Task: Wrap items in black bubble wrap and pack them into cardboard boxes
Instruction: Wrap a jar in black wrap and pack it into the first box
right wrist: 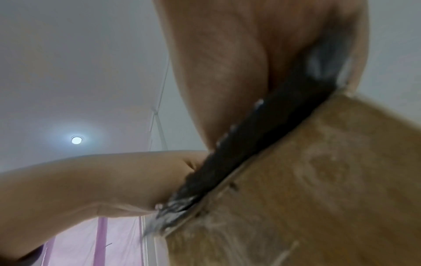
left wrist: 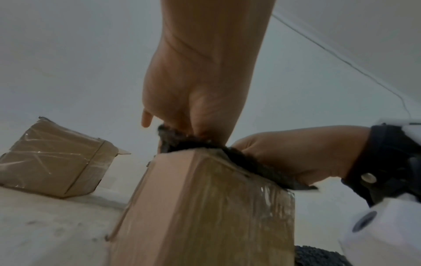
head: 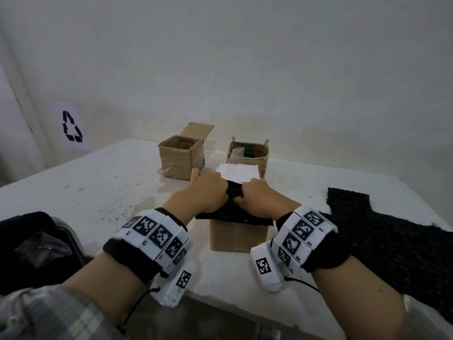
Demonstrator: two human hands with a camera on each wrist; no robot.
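Observation:
A small cardboard box [head: 237, 238] stands at the table's middle, with a piece of black bubble wrap [head: 234, 214] lying over its top. My left hand [head: 208, 190] and right hand [head: 255, 196] sit side by side on it. Both grip a bunched fold of the wrap between them. In the left wrist view the left hand [left wrist: 193, 93] pinches the wrap [left wrist: 180, 142] at the top edge of the box [left wrist: 205, 207], little finger sticking out. The right wrist view has the right hand [right wrist: 227, 75] pressing the wrap [right wrist: 262, 136] onto the box [right wrist: 318, 180]. What the wrap covers is hidden.
Two open cardboard boxes stand at the back, one left [head: 181, 157] and one right [head: 248, 153]. A white flat piece [head: 237, 171] lies just behind my hands. A large black bubble wrap sheet [head: 392, 241] covers the table's right side. A dark bag [head: 36, 241] sits at the left edge.

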